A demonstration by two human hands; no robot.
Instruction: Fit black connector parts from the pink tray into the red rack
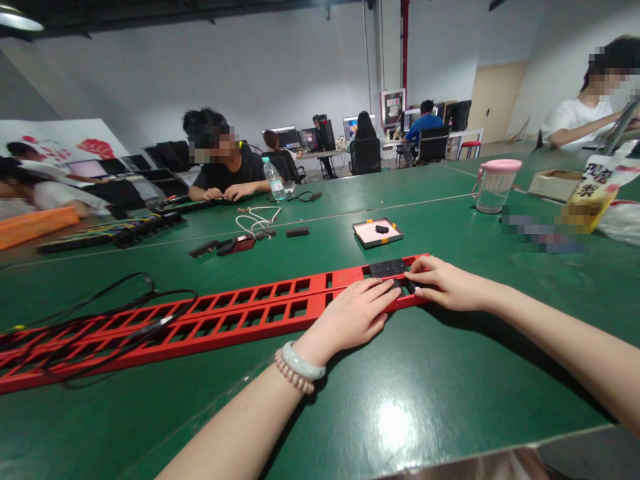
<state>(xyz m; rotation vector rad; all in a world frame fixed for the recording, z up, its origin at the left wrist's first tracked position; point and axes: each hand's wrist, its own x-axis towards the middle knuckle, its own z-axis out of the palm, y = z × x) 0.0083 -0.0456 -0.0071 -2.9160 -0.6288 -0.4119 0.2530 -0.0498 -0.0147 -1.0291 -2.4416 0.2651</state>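
A long red frame [315,305] with two rows of rectangular openings lies across the green table. Black parts [388,268] fill openings near its right end. My left hand [353,313], with bracelets at the wrist, lies over the near row, its fingertips on a black piece. At the frame's right end is my right hand [447,283], thumb and fingers curled around a small black part [412,287] that they partly hide. Black cables [135,333] drape over the frame's left part.
Behind the frame are a shallow tray [367,241] with a black piece, dark blocks [297,232] and a white cord. A pink-lidded cup [495,188] and a yellow pouch [593,197] stand right. A water bottle [273,180] stands near a seated person [227,167] across the table [500,373].
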